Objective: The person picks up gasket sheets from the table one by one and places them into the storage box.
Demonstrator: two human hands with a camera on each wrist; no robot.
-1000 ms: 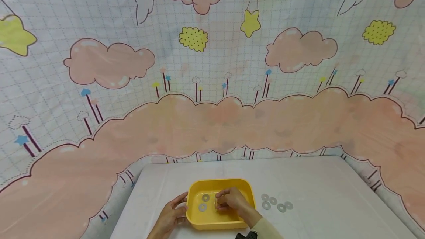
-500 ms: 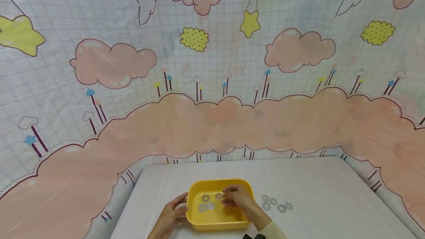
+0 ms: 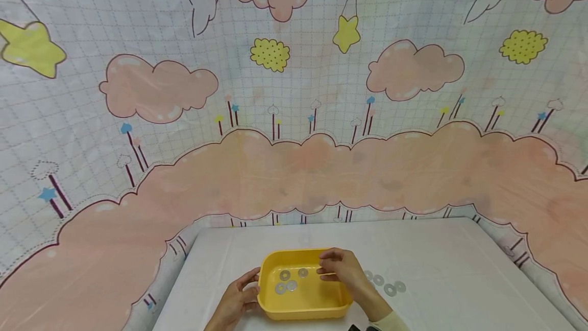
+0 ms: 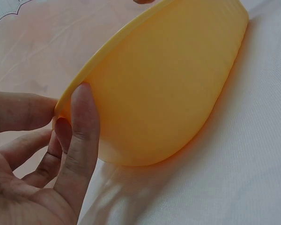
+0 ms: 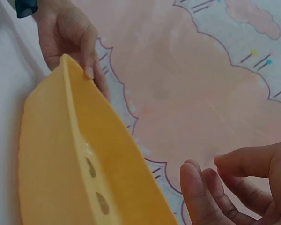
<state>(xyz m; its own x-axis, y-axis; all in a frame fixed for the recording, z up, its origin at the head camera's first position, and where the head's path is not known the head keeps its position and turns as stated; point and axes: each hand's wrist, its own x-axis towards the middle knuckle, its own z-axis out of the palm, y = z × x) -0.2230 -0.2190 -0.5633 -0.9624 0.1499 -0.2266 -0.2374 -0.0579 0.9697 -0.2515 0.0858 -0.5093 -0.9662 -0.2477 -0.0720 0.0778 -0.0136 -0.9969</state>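
My left hand [image 3: 234, 298] holds the left end of a yellow plastic tray [image 3: 303, 314]. In the left wrist view the thumb [image 4: 84, 122] lies against the tray's outer wall and the other fingers meet its rim. Several flat metal washers lie in the left half of the tray, among them one washer [image 3: 303, 273] at the back and another washer [image 3: 291, 285] nearer the front. Above the tray's right side hovers my right hand [image 3: 344, 272], its fingers loosely bent and nothing seen between them, also in the right wrist view.
Right of the tray, several more washers [image 3: 390, 289] lie on the white table [image 3: 441, 259], partly hidden by the right hand. A patterned cloth [image 3: 321, 172] with clouds and stars hangs behind the table.
The right hand has let go of washers in the tray, where two more now lie, and has moved right toward the tray's right rim. The left hand stays at the tray.
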